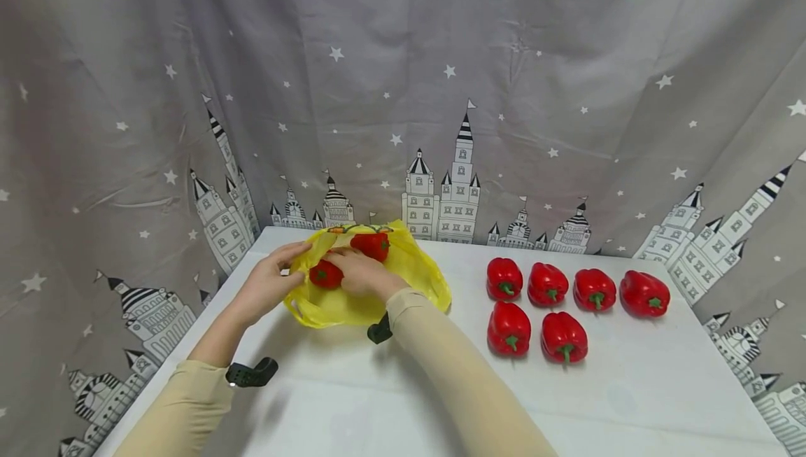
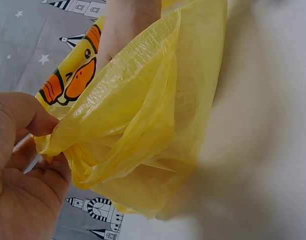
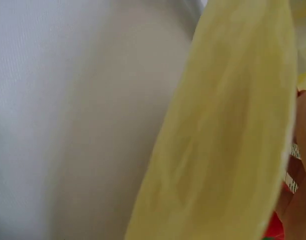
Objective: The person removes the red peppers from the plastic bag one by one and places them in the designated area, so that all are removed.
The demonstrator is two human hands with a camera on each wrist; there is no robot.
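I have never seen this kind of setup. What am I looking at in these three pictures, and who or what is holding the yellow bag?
No machine here: a person works bare-handed, wearing one camera on the head and one on each wrist. The head view shows a white table with six loose red bell peppers. The left hand pinches the rim of a thin yellow plastic bag; the left wrist view shows that pinch. The right hand reaches into the bag, where two more red peppers lie. The right wrist view is mostly blurred bag.

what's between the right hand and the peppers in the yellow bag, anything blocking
Nothing visible. The right hand is already inside the open mouth of the yellow bag, against the two red peppers there. The left hand pinches the bag's edge, holding it open. The six peppers on the table lie apart to the right.
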